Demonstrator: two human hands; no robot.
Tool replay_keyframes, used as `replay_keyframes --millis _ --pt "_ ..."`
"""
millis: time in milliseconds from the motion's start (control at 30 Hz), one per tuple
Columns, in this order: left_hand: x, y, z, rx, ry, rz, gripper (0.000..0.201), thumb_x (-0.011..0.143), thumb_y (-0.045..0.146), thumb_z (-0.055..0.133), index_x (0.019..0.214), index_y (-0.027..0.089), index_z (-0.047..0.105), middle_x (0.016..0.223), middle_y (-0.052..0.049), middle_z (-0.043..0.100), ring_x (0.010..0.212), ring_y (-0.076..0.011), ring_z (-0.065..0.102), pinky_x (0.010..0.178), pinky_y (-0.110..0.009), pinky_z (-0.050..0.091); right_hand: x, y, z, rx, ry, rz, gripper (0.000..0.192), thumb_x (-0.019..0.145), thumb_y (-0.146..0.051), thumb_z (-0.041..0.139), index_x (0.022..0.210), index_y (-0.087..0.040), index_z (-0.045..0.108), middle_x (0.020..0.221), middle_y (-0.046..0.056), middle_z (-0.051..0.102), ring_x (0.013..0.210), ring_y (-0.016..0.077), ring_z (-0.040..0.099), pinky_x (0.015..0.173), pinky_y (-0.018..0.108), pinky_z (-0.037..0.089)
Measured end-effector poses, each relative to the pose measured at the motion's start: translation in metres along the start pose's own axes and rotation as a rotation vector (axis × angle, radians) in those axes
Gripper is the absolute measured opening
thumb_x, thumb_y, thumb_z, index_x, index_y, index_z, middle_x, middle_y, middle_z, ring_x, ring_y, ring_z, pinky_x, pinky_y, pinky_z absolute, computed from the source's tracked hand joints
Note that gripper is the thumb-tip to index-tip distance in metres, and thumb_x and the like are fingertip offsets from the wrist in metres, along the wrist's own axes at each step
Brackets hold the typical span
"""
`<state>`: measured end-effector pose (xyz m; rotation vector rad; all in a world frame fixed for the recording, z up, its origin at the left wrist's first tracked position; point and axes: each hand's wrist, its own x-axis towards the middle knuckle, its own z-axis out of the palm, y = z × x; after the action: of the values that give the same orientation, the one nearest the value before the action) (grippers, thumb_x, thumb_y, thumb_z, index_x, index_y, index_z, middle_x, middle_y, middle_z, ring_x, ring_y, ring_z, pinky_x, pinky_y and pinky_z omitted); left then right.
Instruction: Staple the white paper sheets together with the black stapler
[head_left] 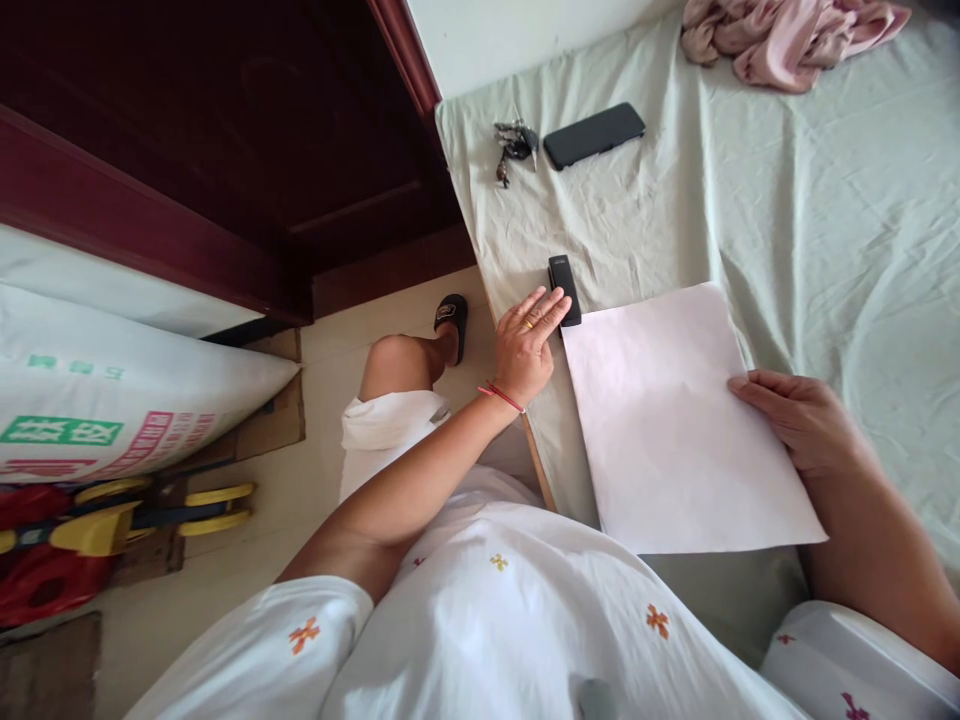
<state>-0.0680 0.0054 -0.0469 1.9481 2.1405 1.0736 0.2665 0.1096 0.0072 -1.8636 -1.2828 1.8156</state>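
Note:
A white sheet of paper (675,420) lies on the pale green bedsheet (825,230) near the bed's edge. My right hand (799,415) rests on the paper's right edge, fingers curled over it. My left hand (527,345) lies flat with fingers spread at the paper's upper left corner; its fingertips touch a small black stapler (564,288) lying on the sheet. A ring and a red wrist string show on the left hand.
A black phone (593,135) and a bunch of keys (514,145) lie farther up the bed. Pink crumpled cloth (787,35) sits at the far end. A dark wooden door (225,150), a printed sack (112,400) and toys (90,530) stand at left.

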Motion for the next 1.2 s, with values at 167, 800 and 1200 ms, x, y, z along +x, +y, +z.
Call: replay_keyframes --millis 167,800,1200 --pt "0.000 0.006 -0.002 0.034 -0.037 -0.061 0.063 0.090 0.002 0.040 0.142 0.029 0.062 0.151 -0.004 0.060 0.150 -0.0224 0.045 0.126 -0.052 0.027 0.003 0.002 -0.001 0.018 0.012 0.007 0.035 0.064 -0.046 0.089 0.088 -0.025 0.073 0.068 0.000 0.072 0.050 0.0174 0.063 0.041 0.026 0.049" --pt "-0.002 0.006 0.003 -0.015 -0.058 0.031 0.071 0.087 0.002 0.038 0.155 0.024 0.044 0.162 -0.009 0.047 0.148 -0.0200 0.047 0.118 -0.040 0.043 -0.001 0.000 0.000 -0.014 -0.052 0.001 0.034 0.067 -0.048 0.087 0.086 -0.023 0.073 0.068 0.001 0.072 0.049 0.0168 0.062 0.040 0.025 0.048" --pt "-0.002 0.012 -0.008 -0.311 0.134 -0.443 0.030 0.102 0.040 0.047 0.118 0.020 0.063 0.111 -0.010 0.075 0.099 -0.0197 0.072 0.089 -0.032 0.057 0.004 0.006 -0.009 0.027 -0.161 -0.066 0.039 0.065 -0.051 0.089 0.087 -0.025 0.071 0.072 0.000 0.072 0.057 0.0168 0.065 0.050 0.026 0.054"
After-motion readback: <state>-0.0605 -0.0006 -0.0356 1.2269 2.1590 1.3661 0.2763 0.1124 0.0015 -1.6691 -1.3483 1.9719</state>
